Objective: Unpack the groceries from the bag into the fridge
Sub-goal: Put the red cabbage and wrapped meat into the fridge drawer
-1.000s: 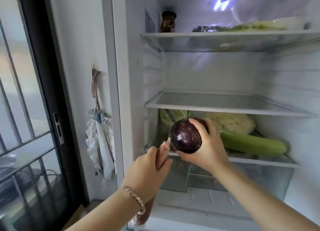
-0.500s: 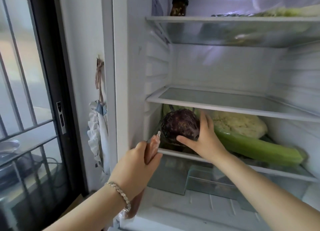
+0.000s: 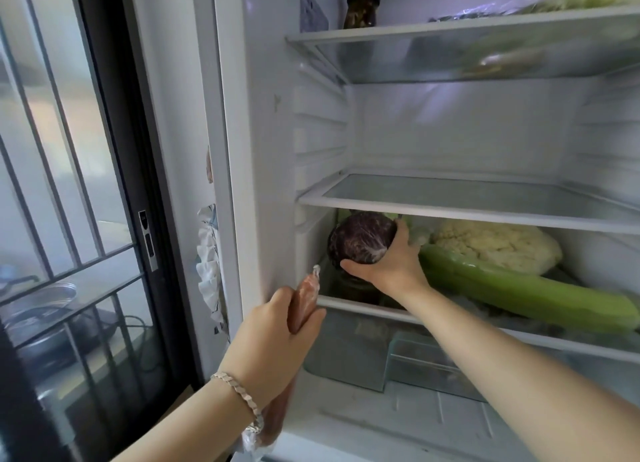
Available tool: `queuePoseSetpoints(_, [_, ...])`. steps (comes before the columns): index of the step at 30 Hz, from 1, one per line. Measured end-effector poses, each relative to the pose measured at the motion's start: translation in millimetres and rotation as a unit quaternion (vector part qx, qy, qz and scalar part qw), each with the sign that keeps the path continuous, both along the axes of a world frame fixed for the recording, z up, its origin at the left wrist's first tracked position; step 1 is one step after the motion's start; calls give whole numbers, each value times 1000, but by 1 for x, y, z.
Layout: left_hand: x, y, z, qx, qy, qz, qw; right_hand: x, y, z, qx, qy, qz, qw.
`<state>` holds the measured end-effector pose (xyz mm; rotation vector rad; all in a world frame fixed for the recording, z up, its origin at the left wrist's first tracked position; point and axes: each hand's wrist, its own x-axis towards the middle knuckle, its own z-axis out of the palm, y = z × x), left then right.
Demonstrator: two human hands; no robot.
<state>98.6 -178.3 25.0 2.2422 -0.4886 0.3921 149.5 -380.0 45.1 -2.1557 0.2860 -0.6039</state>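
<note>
The fridge [image 3: 263, 122] stands open before me. My right hand [image 3: 388, 266] grips a round purple cabbage [image 3: 360, 238] at the left end of the lower shelf [image 3: 450, 318], just under the middle shelf. My left hand [image 3: 277, 344] is in front of the fridge's left edge and holds a long pink meat package [image 3: 306, 295] wrapped in clear plastic; its lower end hangs below my wrist. No grocery bag is in view.
A cauliflower [image 3: 495, 245] and a long green vegetable [image 3: 519, 293] lie on the lower shelf to the right. The middle shelf [image 3: 450, 198] is bare. A dark jar [image 3: 362, 9] and wrapped greens sit on the top shelf. A barred window [image 3: 69, 184] is at left.
My right hand has carried the purple cabbage from in front of the shelf into the left end of the lower shelf. My left hand has kept its hold on the meat package.
</note>
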Motion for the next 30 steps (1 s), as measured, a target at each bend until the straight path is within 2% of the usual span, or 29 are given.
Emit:
queuePoseSetpoints(3, [-2, 3, -1, 4, 11, 0, 1000, 1, 1, 1, -38, 18, -5, 999])
queuePoseSetpoints(11, [-3, 4, 1, -15, 22, -1, 1000, -14, -19, 2, -13, -8, 37, 999])
queuePoseSetpoints(19, [-9, -6, 7, -51, 17, -15, 998, -36, -16, 16, -116, -2, 68, 991])
queuePoseSetpoints(22, [-9, -7, 8, -67, 15, -29, 997, -58, -13, 23, -82, -14, 74, 994])
queuePoseSetpoints(25, [-14, -10, 18, -109, 9, -56, 992, -86, -6, 33, -69, -5, 83, 994])
queuePoseSetpoints(28, [-21, -21, 44, -203, -7, -98, 974, -111, 13, 40, -67, 123, 224, 964])
queuePoseSetpoints(30, [-24, -32, 65, -305, 7, -136, 943, -122, 22, 42, -63, 130, 277, 950])
